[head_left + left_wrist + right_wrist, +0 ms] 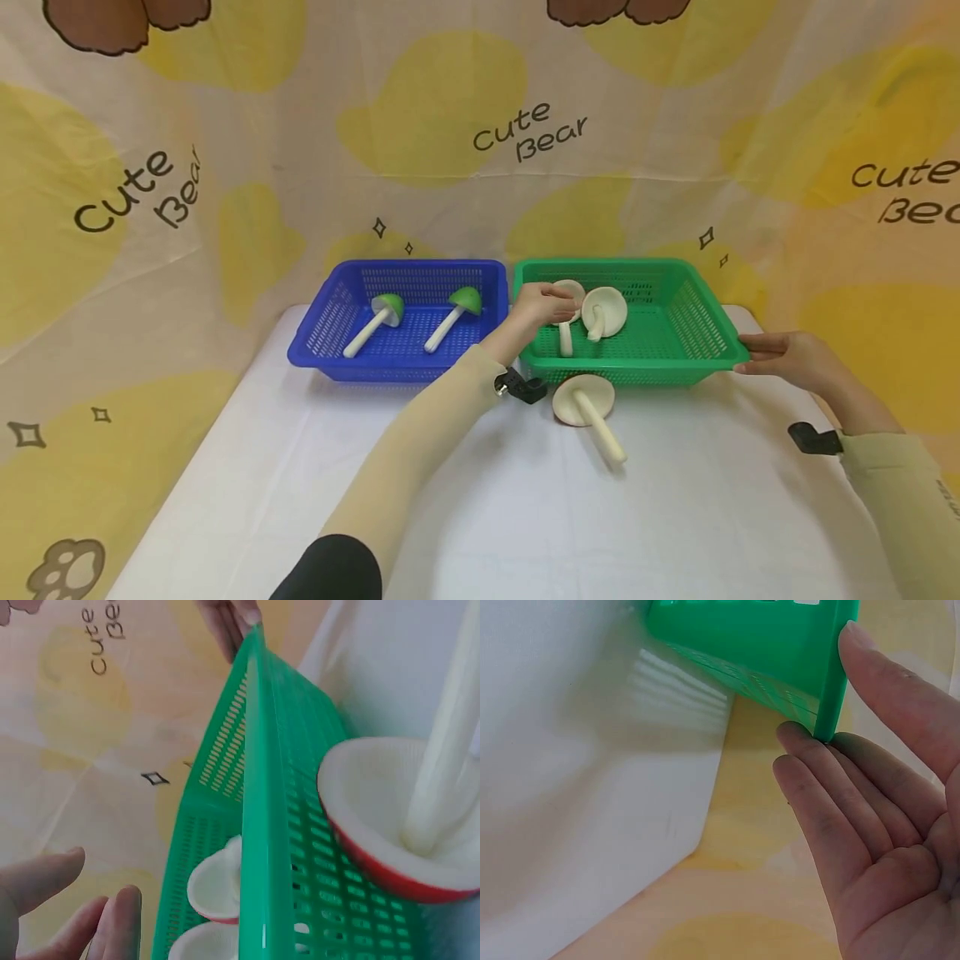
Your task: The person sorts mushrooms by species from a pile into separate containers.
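My left hand [546, 304] hovers over the left side of the green basket [675, 364], fingers apart and nothing between them in the left wrist view. Under and beside it, two toy mushrooms with pale undersides lie in that basket, the right one [609, 310] in plainer sight. My right hand [889, 817] holds the basket's right front corner, thumb against the rim and fingers beneath it. In front of the basket a red-capped toy mushroom [584, 402] rests on the white table, its underside up and its stem toward me.
A blue basket [375, 373] stands left of the green one. Inside are two green-capped toy mushrooms, one on the left [388, 307] and one on the right [467, 300]. A printed cloth [420, 100] hangs behind the white table [300, 483].
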{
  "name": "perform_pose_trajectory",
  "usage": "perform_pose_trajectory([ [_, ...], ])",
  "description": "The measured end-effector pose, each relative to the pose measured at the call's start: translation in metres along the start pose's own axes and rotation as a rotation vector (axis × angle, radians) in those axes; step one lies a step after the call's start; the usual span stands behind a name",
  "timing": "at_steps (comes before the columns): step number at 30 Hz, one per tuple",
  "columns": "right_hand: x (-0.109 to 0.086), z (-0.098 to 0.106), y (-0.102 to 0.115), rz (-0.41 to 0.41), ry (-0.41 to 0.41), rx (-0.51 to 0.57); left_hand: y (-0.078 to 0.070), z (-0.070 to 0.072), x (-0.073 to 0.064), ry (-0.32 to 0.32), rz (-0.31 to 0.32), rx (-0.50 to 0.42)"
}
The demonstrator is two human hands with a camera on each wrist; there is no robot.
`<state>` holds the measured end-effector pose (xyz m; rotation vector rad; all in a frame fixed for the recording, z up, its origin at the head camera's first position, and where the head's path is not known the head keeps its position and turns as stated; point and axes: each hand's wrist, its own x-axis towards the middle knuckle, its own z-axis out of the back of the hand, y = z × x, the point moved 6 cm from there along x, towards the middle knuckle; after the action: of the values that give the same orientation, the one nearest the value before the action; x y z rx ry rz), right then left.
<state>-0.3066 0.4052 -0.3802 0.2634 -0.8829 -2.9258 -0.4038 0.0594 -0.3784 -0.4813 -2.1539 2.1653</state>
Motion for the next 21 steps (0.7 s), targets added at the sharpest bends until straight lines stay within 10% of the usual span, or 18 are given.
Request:
perform_pose_trajectory([
  [21, 0.001, -0.002, -0.002, -0.012, 0.016, 0.028, 0.049, -0.001, -0.09, 0.157, -0.115, 0.01],
])
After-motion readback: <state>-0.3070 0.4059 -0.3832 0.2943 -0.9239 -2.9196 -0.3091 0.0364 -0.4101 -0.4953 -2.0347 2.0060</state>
